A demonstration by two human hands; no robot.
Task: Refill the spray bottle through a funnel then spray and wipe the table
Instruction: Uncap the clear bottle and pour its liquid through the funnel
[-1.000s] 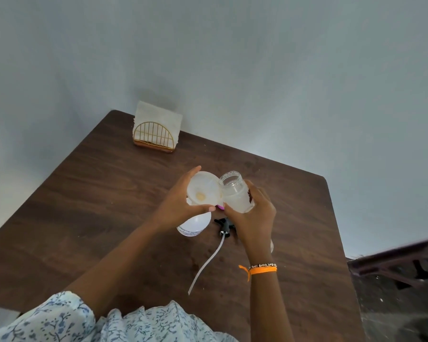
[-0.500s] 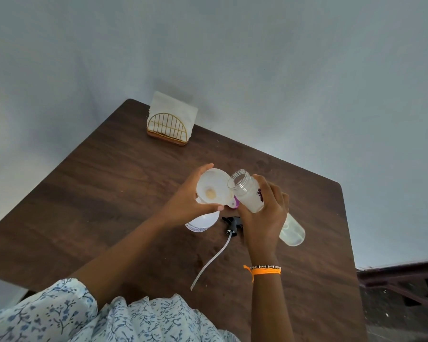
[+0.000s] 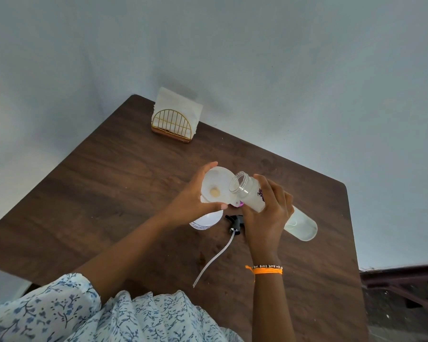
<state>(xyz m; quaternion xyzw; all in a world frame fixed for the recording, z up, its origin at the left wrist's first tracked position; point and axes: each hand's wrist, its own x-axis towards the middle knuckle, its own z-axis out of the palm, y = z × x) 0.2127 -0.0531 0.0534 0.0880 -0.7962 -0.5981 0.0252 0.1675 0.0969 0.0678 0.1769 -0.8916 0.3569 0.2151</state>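
My left hand [image 3: 192, 198] grips a white funnel [image 3: 216, 185] that sits in the neck of the spray bottle [image 3: 205, 220], whose pale body shows just below the funnel. My right hand [image 3: 267, 213] holds a clear refill bottle [image 3: 299, 222] tipped nearly flat, its open mouth at the funnel's right rim. A little liquid lies along the bottle's lower end. The black spray head [image 3: 235, 222] with its long white dip tube [image 3: 214, 260] lies on the dark wooden table [image 3: 109, 193] between my wrists.
A gold wire napkin holder [image 3: 173, 123] with white napkins stands at the table's far edge by the wall. A small purple cap [image 3: 239, 204] shows behind the funnel. Dark furniture [image 3: 403, 285] stands off the table's right side.
My right hand has tilted the refill bottle further over, so its base now sticks out to the right. The left hand keeps its hold on the funnel. The camera shifted slightly.
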